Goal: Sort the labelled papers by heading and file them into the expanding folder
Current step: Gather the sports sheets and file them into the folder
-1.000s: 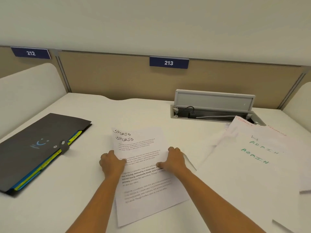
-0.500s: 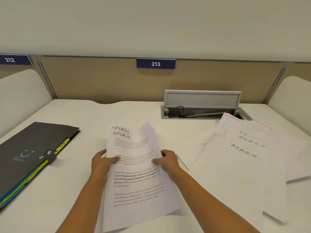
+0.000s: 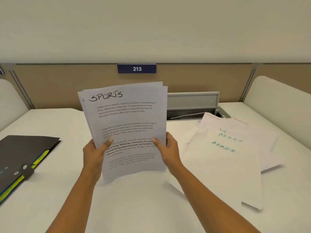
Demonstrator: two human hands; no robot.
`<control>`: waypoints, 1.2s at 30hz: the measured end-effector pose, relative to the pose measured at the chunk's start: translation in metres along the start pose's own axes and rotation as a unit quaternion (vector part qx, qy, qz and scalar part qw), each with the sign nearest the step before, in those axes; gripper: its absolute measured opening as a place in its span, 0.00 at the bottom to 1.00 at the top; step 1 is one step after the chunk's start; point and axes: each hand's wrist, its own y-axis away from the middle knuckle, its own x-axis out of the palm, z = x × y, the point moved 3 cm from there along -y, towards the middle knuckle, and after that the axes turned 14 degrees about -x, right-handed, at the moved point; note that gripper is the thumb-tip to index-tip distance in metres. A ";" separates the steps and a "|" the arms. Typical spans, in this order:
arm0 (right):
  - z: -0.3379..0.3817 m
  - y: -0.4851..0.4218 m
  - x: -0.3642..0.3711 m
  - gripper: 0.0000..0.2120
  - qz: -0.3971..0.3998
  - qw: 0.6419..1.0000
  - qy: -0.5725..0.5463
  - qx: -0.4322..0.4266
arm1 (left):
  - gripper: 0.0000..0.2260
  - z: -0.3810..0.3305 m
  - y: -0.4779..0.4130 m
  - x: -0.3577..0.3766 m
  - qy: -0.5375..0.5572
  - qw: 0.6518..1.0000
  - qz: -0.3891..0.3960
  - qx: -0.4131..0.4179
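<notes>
My left hand [image 3: 94, 153] and right hand [image 3: 170, 148] each pinch a side edge of the SPORTS sheets [image 3: 127, 118], thumbs on the printed face. They hold the thin stack near upright, I judge to square its slightly fanned edges against the counter [image 3: 134, 207]. The paper is limp and bows at its foot. At 9 o'clock lies the expanding folder [image 3: 25, 152], matte dark card with its flap down and coloured tabs showing. At 3 o'clock the ADMIN papers [image 3: 223, 165] sprawl flat.

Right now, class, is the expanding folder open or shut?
Shut: the expanding folder lies flat, dark cover down over the coloured dividers, strap tab wrapped across its edge.
</notes>
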 end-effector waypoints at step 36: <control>-0.058 0.055 -0.076 0.18 0.211 0.888 0.409 -0.004 | 0.15 0.040 -0.030 0.018 -0.083 0.985 -0.049 -0.142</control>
